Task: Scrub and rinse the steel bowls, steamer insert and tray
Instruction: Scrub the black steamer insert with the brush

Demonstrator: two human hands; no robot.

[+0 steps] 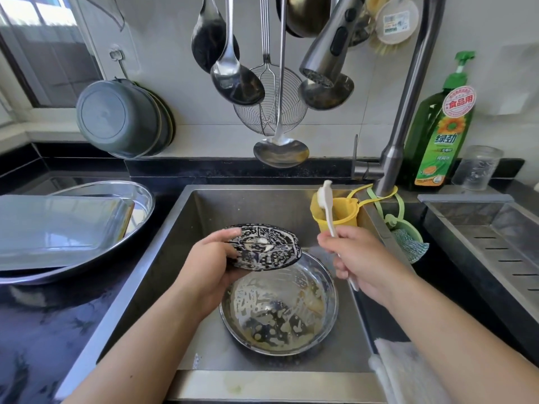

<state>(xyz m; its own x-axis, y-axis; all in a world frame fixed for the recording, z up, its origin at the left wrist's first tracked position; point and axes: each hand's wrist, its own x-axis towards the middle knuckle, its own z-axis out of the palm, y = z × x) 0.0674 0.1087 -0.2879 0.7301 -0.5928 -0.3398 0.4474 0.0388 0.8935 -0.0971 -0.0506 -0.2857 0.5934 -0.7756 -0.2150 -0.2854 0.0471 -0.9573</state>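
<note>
Steel bowl (278,304) sits soapy in the sink (186,228), just below both hands. Left hand (213,260) grips a sudsy round steamer insert (264,247), tilted, face up. Right hand (358,258) clutches a white brush (329,211), bristles pointing up and away.

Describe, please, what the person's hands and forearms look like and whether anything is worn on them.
Both the left hand and the right hand are bare, with no gloves. No rings, watch or bracelet show. The forearms are uncovered as far as the frame's edge, with no sleeves visible.
</note>
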